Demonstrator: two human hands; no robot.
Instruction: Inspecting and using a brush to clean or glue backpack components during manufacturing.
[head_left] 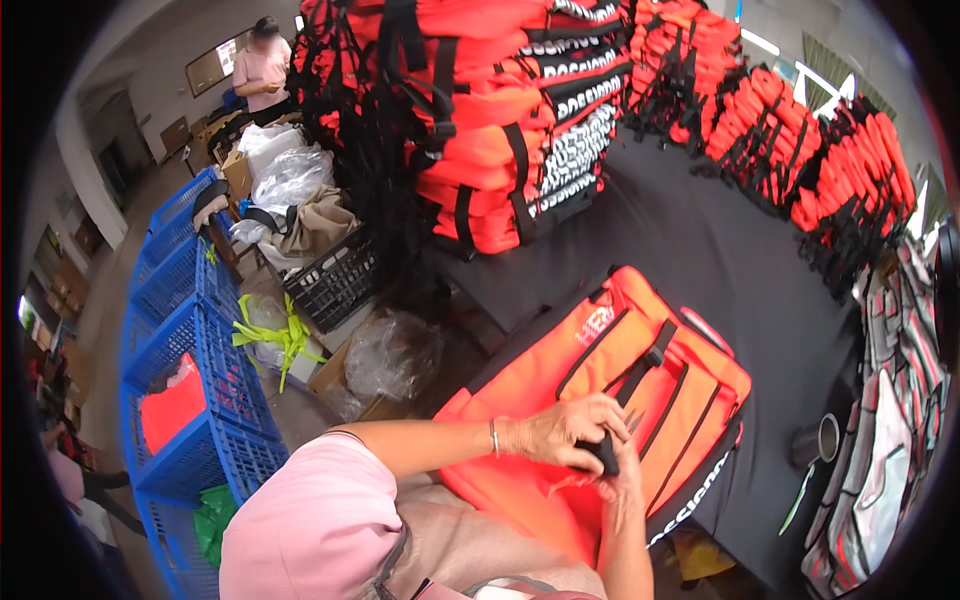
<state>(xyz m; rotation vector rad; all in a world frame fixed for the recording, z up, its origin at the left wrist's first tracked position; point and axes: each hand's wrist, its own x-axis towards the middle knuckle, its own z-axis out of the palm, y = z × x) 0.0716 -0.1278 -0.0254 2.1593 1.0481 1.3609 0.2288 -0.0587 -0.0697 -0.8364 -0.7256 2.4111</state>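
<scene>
A large red-orange bag [590, 400] with black straps and trim lies on the black-covered table in front of me. Above its near part my hands meet. My left hand [560, 430], a bracelet at its wrist, reaches in from the left with fingers closed on a small black piece [604, 455], whose kind I cannot make out. My right hand [625, 475] comes up from below and is closed close against it. A small pointed metal tool [634, 419] sticks up between the fingers; its handle is hidden. A black buckle [655, 355] sits on a strap farther up the bag.
A tall stack of red-black bags [500, 150] stands at the back; more bags [760, 130] line the far right. A metal cup [817, 440] and grey fabric pieces [885, 430] lie right. Blue crates [215, 380] and a black crate [335, 280] stand left. Another person [262, 70] stands far back.
</scene>
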